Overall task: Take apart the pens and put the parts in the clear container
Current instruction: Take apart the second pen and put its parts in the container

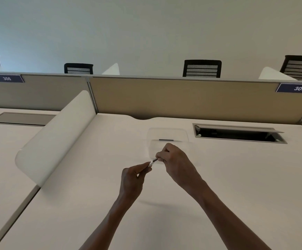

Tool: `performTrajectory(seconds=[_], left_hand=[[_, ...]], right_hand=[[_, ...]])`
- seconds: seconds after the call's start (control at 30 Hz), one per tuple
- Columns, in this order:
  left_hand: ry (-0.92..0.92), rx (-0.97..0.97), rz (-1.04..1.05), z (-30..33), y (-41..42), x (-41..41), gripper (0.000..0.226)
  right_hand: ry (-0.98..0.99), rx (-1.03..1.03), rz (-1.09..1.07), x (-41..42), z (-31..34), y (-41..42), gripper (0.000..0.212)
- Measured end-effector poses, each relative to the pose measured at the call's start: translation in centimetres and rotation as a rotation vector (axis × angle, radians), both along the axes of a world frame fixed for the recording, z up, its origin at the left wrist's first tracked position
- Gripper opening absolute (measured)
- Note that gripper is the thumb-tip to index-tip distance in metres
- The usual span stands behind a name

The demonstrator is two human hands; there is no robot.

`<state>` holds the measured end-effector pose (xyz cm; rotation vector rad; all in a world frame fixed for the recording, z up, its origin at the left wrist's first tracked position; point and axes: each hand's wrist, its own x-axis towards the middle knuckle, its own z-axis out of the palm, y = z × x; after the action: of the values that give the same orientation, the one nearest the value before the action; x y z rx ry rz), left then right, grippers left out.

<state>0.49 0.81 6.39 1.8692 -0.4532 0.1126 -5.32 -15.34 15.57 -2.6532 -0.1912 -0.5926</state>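
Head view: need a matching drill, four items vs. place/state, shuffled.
Items:
1. pen
2. clear container
3. cable hatch
4. 305 label

Places/states:
A. lid propped open, right of the container
B. on the partition's top right corner
C. held between left hand and right hand
D. on the desk just beyond the hands

Pairs: 1-C, 2-D, 3-A, 4-B
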Motion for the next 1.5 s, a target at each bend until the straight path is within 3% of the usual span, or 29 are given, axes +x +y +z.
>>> performTrajectory(seconds=[0.47, 1.0, 1.5], left_hand=[[-0.147, 0.111, -0.041, 0.54, 0.74, 0.12, 0.022], [-0.340, 0.220, -0.069, 0.87, 0.99, 0.00, 0.026], [-0.217, 0.141, -0.008, 0.49, 0.45, 0.32, 0.022]], right_hand=[[0.069, -0.021, 0.075, 0.10, 0.75, -0.32, 0.018], [0.211, 0.006, -0.028, 0.20, 0.73, -0.83, 0.017], [0.114, 0.091, -0.009, -0.07, 0.63, -0.69, 0.011]])
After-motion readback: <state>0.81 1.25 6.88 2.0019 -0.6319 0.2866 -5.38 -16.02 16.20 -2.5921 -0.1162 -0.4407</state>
